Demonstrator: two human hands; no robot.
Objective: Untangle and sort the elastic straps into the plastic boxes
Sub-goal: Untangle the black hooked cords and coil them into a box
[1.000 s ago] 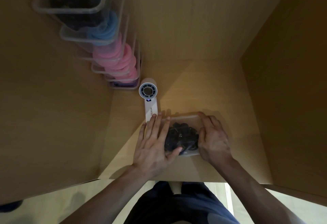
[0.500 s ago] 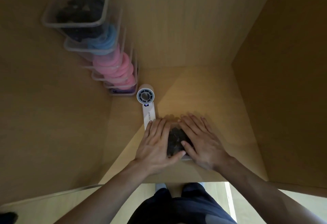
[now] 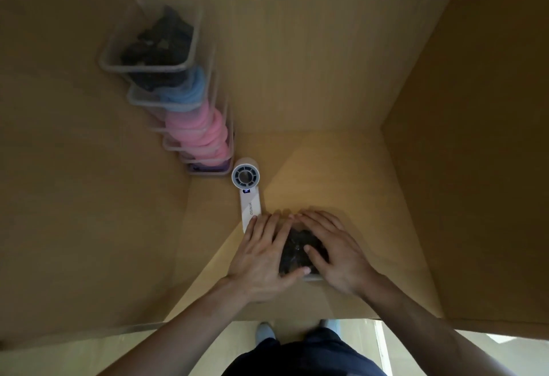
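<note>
One brand name is showing: MINISO, running in grey letters down the white handle of the handheld fan (image 3: 248, 197). Just under the fan's round head a small blue display (image 3: 246, 190) is glowing, with digits too small to make out for sure.

A: Where does the view look from?
B: From the person's head, wide-angle, facing forward and steeply down onto a wooden surface (image 3: 341, 168).
A: How near?
B: Near: the left hand (image 3: 261, 257) and right hand (image 3: 341, 254) lie just below centre, the person's legs (image 3: 303, 358) at the bottom edge.
</note>
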